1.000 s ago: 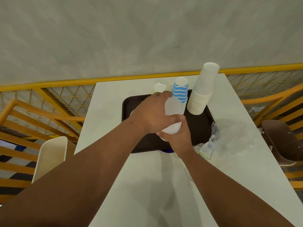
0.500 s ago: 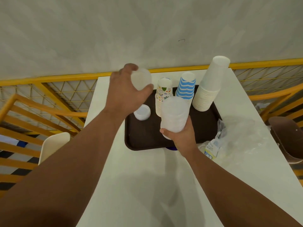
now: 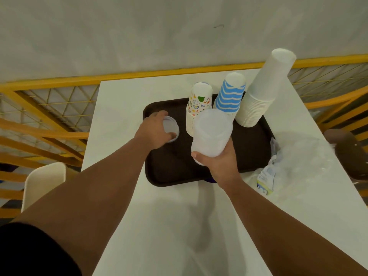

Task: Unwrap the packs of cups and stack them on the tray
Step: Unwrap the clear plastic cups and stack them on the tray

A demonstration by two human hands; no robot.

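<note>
Where the left hand point(image 3: 154, 130) held a clear cup point(image 3: 170, 128) aloft half a second ago, it now grips it on the tray point(image 3: 171, 168), left of centre. The right hand point(image 3: 219, 162) clasps the clear stack point(image 3: 212, 134) at centre; stacking proceeds.

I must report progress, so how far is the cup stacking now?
Done: three paper cup stacks stand on the tray; empty wrappers lie beside it. In hand: left hand places a clear cup. Left: the clear stack in the right hand.
</note>
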